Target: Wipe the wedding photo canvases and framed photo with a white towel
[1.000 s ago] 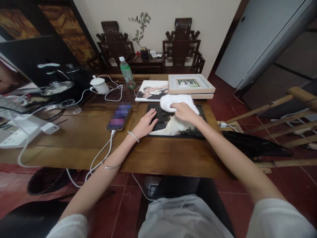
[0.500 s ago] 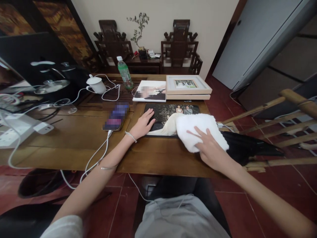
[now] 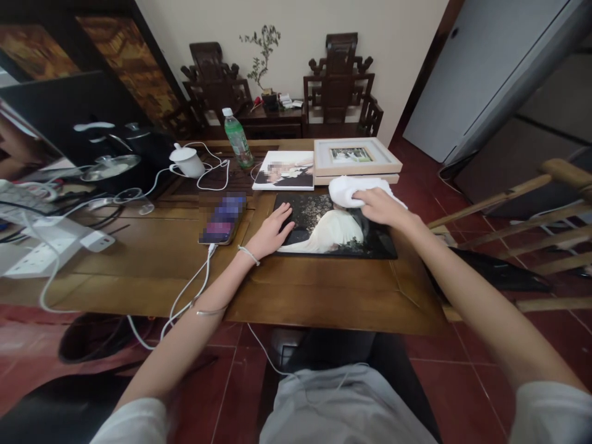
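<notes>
A dark wedding photo panel [image 3: 335, 231] lies flat on the wooden table [image 3: 324, 290], showing a long white dress. My left hand [image 3: 274, 229] rests with fingers spread on the panel's left edge. In my right hand [image 3: 382, 206] is a white cloth [image 3: 354, 190], bunched under the fingers over the panel's upper right part. The cloth and hand hide that corner of the picture. Just behind the panel lie a white-edged photo print [image 3: 284, 171] and a stack of light wooden picture frames [image 3: 356, 159].
Left of the panel lies a phone [image 3: 223, 219] on a charging cable. Farther back stand a green-labelled bottle [image 3: 238, 139] and a white lidded cup [image 3: 187, 161]. A power strip [image 3: 50, 246] with cables sits at the left. A wooden chair [image 3: 504, 228] is at the right.
My right hand has moved the white cloth away from me, from the panel's near right side to its far edge, uncovering the lower right corner. My left hand stays on the panel.
</notes>
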Action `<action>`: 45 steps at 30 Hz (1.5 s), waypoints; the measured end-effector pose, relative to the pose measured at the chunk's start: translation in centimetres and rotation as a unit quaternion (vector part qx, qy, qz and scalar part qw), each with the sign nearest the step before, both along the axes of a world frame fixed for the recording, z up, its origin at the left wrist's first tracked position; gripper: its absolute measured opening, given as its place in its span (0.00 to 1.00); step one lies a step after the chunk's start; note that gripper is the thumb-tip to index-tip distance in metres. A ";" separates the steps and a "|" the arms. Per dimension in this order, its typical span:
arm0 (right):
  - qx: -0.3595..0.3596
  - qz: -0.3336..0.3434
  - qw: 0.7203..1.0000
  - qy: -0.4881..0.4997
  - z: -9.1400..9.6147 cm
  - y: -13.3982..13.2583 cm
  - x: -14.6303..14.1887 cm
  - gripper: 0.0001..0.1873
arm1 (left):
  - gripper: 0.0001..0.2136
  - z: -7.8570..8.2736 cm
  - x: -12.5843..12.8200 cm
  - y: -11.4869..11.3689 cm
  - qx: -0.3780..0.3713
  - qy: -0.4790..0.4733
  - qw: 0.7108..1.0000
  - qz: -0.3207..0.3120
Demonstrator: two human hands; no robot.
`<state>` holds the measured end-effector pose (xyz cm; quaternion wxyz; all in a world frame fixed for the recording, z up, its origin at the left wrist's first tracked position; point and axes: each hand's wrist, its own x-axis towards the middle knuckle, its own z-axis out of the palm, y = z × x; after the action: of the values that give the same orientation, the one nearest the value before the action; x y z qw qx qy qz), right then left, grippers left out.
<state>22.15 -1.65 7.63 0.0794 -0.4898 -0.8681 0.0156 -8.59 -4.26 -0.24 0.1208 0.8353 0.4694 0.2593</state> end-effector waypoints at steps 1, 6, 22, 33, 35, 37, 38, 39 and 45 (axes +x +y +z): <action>0.000 0.001 1.000 0.004 0.2 0.6 0.1 0.25 | 0.25 0.0 0.0 0.0 -0.001 0.001 1.000 0.002; -0.002 0.009 1.000 0.005 0.0 -1.1 0.6 0.25 | 0.25 0.1 0.0 -0.1 0.001 0.002 1.000 0.005; -0.019 0.053 0.998 0.036 -2.4 -14.3 0.3 0.27 | 0.25 -0.2 0.1 0.1 0.002 -0.006 1.000 0.001; -0.014 0.012 0.999 0.042 -0.1 0.7 -3.4 0.25 | 0.25 0.0 0.0 0.0 0.001 -0.014 1.000 -0.001; -0.011 0.000 0.999 0.042 -0.4 0.5 -3.7 0.25 | 0.25 0.0 0.0 -0.1 0.001 -0.016 1.000 0.000; -0.008 -0.009 0.999 0.031 -1.0 -1.1 -4.0 0.26 | 0.25 0.0 0.0 -0.1 -0.001 -0.013 1.000 0.002; -0.005 -0.009 1.000 0.025 -1.3 -2.4 -4.0 0.27 | 0.25 -0.1 0.0 -0.1 -0.001 -0.011 1.000 0.003; -0.004 -0.005 1.000 0.020 -1.7 -4.0 -4.1 0.27 | 0.25 -0.1 0.1 -0.1 -0.001 -0.009 1.000 0.003; -0.035 0.080 0.996 0.036 -2.8 -14.6 -3.3 0.26 | 0.26 -0.2 0.2 -0.1 0.003 -0.012 1.000 0.004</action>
<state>18.86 -16.23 4.87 0.0923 -0.4208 -0.8998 0.0698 -8.37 -4.33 -0.48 0.1228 0.8306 0.4708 0.2708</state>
